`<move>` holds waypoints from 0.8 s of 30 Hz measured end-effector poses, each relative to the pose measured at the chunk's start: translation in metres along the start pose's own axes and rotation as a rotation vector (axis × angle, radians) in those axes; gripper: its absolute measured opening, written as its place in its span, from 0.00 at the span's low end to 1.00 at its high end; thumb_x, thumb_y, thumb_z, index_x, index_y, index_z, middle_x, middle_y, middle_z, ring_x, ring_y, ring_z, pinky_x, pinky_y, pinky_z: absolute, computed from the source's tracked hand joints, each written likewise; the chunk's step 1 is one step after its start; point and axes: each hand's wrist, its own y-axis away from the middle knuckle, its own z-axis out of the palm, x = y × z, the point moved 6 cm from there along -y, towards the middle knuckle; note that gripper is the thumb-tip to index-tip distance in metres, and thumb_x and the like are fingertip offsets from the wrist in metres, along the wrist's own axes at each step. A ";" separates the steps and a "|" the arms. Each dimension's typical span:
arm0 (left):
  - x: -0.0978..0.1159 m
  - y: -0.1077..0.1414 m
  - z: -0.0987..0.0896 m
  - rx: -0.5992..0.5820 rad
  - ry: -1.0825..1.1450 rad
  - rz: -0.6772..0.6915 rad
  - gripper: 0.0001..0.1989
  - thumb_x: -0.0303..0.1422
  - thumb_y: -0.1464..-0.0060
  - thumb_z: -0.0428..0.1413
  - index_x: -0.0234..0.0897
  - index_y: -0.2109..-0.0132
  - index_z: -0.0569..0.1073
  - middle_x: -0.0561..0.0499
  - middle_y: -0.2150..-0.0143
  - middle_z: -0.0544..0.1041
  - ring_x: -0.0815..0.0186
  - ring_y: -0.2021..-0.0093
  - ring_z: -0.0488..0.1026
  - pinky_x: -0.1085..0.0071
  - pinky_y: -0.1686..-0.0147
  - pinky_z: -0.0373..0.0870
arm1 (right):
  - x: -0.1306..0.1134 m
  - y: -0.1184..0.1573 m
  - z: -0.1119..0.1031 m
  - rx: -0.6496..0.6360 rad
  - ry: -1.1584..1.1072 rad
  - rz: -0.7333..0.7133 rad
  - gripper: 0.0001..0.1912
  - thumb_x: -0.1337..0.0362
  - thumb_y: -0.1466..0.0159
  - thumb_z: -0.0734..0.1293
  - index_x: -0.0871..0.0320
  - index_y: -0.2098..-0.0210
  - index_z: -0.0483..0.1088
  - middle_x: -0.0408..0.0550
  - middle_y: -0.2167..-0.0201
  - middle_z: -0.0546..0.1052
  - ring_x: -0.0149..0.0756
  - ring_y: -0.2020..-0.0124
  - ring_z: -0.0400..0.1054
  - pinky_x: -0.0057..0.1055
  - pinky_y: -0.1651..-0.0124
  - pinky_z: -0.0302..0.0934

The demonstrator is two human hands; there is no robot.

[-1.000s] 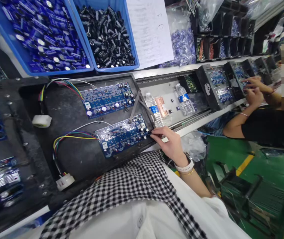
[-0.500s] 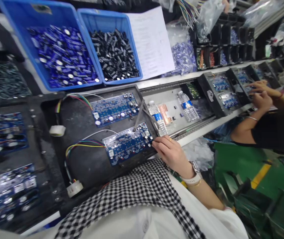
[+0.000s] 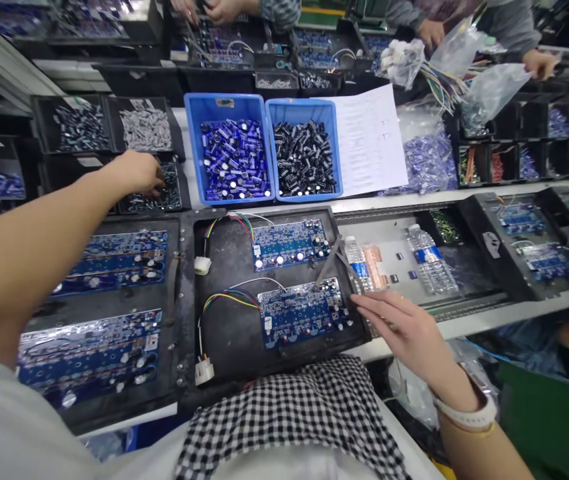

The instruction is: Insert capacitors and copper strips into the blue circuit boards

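My left hand (image 3: pixel 137 175) reaches into a black bin of small dark components (image 3: pixel 169 193), fingers curled down and drawn together. What they pinch, if anything, is hidden. My right hand (image 3: pixel 409 333) has its fingers stretched out at the right edge of a black tray (image 3: pixel 229 300). Two blue circuit boards lie in this tray, an upper board (image 3: pixel 292 243) and a lower board (image 3: pixel 299 317). Coloured wires run from both to a white connector (image 3: pixel 202 266) and another white connector (image 3: pixel 204 371). A grey strap (image 3: pixel 327 267) lies across the tray's right side.
Behind the tray stand a blue bin of blue capacitors (image 3: pixel 234 160) and a blue bin of black capacitors (image 3: pixel 304 160), beside a paper sheet (image 3: pixel 372 143). Another tray with boards (image 3: pixel 89 347) adjoins on the left. A bottle (image 3: pixel 432 260) lies on the line. Co-workers' hands show across the bench.
The view has swung left and up. My left hand, out of sight before, is now at the component bin. My right hand stays by the tray edge, its fingers straighter.
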 end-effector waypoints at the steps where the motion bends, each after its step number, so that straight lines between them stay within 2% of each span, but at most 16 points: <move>1: -0.003 0.001 -0.009 0.067 -0.052 0.000 0.25 0.40 0.44 0.60 0.36 0.82 0.60 0.63 0.88 0.49 0.71 0.80 0.54 0.74 0.67 0.56 | 0.001 -0.009 -0.005 0.006 -0.005 -0.011 0.15 0.71 0.32 0.63 0.55 0.47 0.72 0.49 0.56 0.78 0.34 0.56 0.73 0.31 0.51 0.69; 3: -0.002 0.007 -0.026 0.193 -0.145 0.002 0.26 0.38 0.45 0.61 0.37 0.82 0.57 0.63 0.87 0.47 0.70 0.78 0.58 0.72 0.63 0.57 | 0.003 -0.036 -0.013 0.014 -0.009 -0.040 0.14 0.69 0.32 0.63 0.54 0.49 0.73 0.48 0.57 0.79 0.34 0.57 0.74 0.32 0.53 0.69; 5: 0.005 0.016 -0.036 0.277 -0.199 0.012 0.25 0.35 0.49 0.63 0.37 0.82 0.56 0.62 0.88 0.45 0.71 0.73 0.63 0.75 0.61 0.56 | 0.001 -0.072 -0.012 0.016 -0.021 -0.092 0.12 0.67 0.32 0.64 0.54 0.50 0.74 0.47 0.59 0.80 0.34 0.59 0.74 0.32 0.55 0.69; 7: 0.017 0.028 -0.034 0.313 -0.220 0.027 0.19 0.31 0.55 0.65 0.37 0.80 0.61 0.62 0.90 0.47 0.73 0.69 0.66 0.80 0.63 0.55 | -0.009 -0.114 -0.004 0.021 -0.062 -0.170 0.11 0.66 0.32 0.64 0.53 0.52 0.75 0.46 0.59 0.80 0.34 0.59 0.74 0.34 0.54 0.69; 8: 0.024 0.035 -0.027 0.312 -0.219 0.035 0.15 0.30 0.56 0.65 0.37 0.78 0.65 0.63 0.90 0.52 0.74 0.68 0.67 0.81 0.65 0.56 | -0.016 -0.135 0.002 0.026 -0.089 -0.204 0.10 0.66 0.32 0.64 0.53 0.53 0.75 0.46 0.58 0.80 0.34 0.58 0.74 0.34 0.53 0.68; 10: 0.038 0.049 -0.002 0.279 -0.190 0.059 0.06 0.31 0.53 0.63 0.35 0.71 0.73 0.62 0.84 0.66 0.74 0.69 0.69 0.80 0.66 0.59 | -0.030 -0.173 0.016 0.061 -0.150 -0.254 0.09 0.67 0.32 0.65 0.54 0.55 0.76 0.45 0.58 0.80 0.34 0.56 0.74 0.35 0.50 0.67; 11: 0.045 0.057 0.014 0.248 -0.133 0.068 0.06 0.32 0.51 0.62 0.34 0.67 0.76 0.59 0.79 0.72 0.74 0.71 0.69 0.78 0.66 0.61 | -0.036 -0.188 0.024 0.081 -0.175 -0.267 0.09 0.67 0.32 0.65 0.54 0.55 0.76 0.45 0.58 0.80 0.33 0.55 0.73 0.35 0.49 0.66; 12: 0.051 0.066 0.032 0.208 -0.044 0.073 0.07 0.33 0.48 0.61 0.33 0.65 0.77 0.57 0.75 0.75 0.73 0.72 0.68 0.77 0.67 0.62 | -0.043 -0.201 0.030 0.104 -0.198 -0.283 0.09 0.68 0.33 0.65 0.56 0.55 0.75 0.46 0.58 0.79 0.33 0.55 0.73 0.34 0.49 0.66; 14: 0.061 0.083 0.070 0.077 0.244 0.051 0.07 0.33 0.47 0.61 0.32 0.67 0.77 0.53 0.73 0.74 0.74 0.75 0.65 0.76 0.70 0.62 | -0.052 -0.216 0.042 0.129 -0.216 -0.295 0.10 0.68 0.32 0.65 0.56 0.53 0.74 0.46 0.57 0.78 0.32 0.53 0.71 0.34 0.48 0.65; 16: 0.071 0.097 0.103 -0.067 0.458 0.023 0.09 0.32 0.46 0.61 0.32 0.71 0.75 0.53 0.75 0.70 0.75 0.76 0.62 0.76 0.73 0.59 | -0.054 -0.220 0.050 0.133 -0.205 -0.271 0.10 0.68 0.31 0.63 0.56 0.53 0.73 0.46 0.56 0.76 0.32 0.51 0.70 0.34 0.46 0.63; 18: 0.080 0.106 0.128 -0.164 0.544 0.005 0.11 0.33 0.46 0.62 0.33 0.74 0.75 0.53 0.77 0.68 0.75 0.76 0.60 0.76 0.73 0.59 | -0.050 -0.215 0.053 0.132 -0.199 -0.219 0.09 0.66 0.30 0.61 0.55 0.56 0.73 0.45 0.56 0.75 0.32 0.51 0.69 0.34 0.45 0.62; 20: 0.085 0.107 0.144 -0.187 0.558 -0.006 0.10 0.34 0.47 0.62 0.35 0.73 0.76 0.53 0.77 0.67 0.74 0.77 0.60 0.75 0.73 0.60 | -0.042 -0.208 0.050 0.132 -0.216 -0.166 0.09 0.64 0.30 0.61 0.55 0.58 0.74 0.44 0.57 0.74 0.31 0.52 0.68 0.33 0.46 0.62; 24: 0.089 0.095 0.168 -0.127 0.546 -0.025 0.07 0.34 0.48 0.63 0.35 0.71 0.79 0.51 0.75 0.70 0.73 0.76 0.62 0.74 0.73 0.62 | -0.012 -0.195 0.038 0.130 -0.253 -0.092 0.08 0.62 0.30 0.62 0.55 0.59 0.73 0.43 0.59 0.74 0.32 0.55 0.68 0.32 0.50 0.63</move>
